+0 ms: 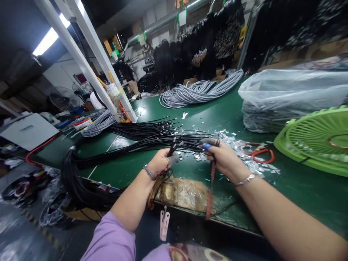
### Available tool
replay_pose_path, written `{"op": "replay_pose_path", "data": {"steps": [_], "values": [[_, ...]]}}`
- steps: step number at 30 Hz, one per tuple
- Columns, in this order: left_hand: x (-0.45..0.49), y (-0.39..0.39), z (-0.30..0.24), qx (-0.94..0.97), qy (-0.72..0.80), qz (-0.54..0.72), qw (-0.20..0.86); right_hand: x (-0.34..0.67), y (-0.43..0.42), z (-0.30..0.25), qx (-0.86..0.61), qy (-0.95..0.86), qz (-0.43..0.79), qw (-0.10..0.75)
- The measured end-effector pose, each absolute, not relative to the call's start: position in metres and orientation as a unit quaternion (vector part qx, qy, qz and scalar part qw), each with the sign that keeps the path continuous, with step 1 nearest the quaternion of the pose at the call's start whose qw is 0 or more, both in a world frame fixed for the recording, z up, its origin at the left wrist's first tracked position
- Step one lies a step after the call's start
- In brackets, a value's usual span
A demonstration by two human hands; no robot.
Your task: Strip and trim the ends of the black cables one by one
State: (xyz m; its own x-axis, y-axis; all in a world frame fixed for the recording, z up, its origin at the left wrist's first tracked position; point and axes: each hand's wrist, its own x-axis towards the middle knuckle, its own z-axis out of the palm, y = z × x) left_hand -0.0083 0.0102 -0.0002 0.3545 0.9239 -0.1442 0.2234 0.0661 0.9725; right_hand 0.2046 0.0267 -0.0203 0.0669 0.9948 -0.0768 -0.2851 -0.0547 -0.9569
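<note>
My left hand [162, 162] is closed around a thin black cable end [172, 148], pinching it near its tip above the green bench [190, 116]. My right hand [222, 158] is closed on a hand tool with a blue-tipped grip [207, 146]; a reddish strap [210, 192] hangs down from it over the bench edge. Both hands meet at the ends of a large bundle of black cables [141, 136] that lies across the bench and loops down off its left side. Silvery foil scraps [239, 152] are scattered under and beside my right hand.
Orange-handled scissors [258, 154] lie right of my right hand. A green fan grille [318, 139] sits at the right, a plastic-bagged bundle [288, 98] behind it. Grey cable coils [201, 90] lie at the back and a second grey cable bundle [99, 123] at the left. A white post [89, 61] rises from the bench.
</note>
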Motion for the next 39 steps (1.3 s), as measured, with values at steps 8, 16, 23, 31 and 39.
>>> {"op": "replay_pose_path", "data": {"steps": [8, 16, 23, 31, 39], "values": [[0.001, 0.008, 0.003, 0.613, 0.448, 0.331, 0.56, 0.184, 0.006, -0.017, -0.426, -0.496, 0.6, 0.461], [-0.001, 0.01, -0.004, 0.628, 0.464, 0.303, 0.546, 0.179, 0.003, -0.018, -0.412, -0.599, 0.507, 0.463], [-0.001, 0.012, -0.006, 0.626, 0.464, 0.297, 0.552, 0.177, 0.007, -0.025, -0.419, -0.627, 0.475, 0.454], [-0.001, 0.011, -0.003, 0.641, 0.473, 0.299, 0.525, 0.176, 0.005, -0.027, -0.427, -0.605, 0.492, 0.458], [-0.001, 0.01, -0.003, 0.647, 0.459, 0.294, 0.534, 0.172, 0.002, -0.026, -0.427, -0.523, 0.602, 0.426]]}}
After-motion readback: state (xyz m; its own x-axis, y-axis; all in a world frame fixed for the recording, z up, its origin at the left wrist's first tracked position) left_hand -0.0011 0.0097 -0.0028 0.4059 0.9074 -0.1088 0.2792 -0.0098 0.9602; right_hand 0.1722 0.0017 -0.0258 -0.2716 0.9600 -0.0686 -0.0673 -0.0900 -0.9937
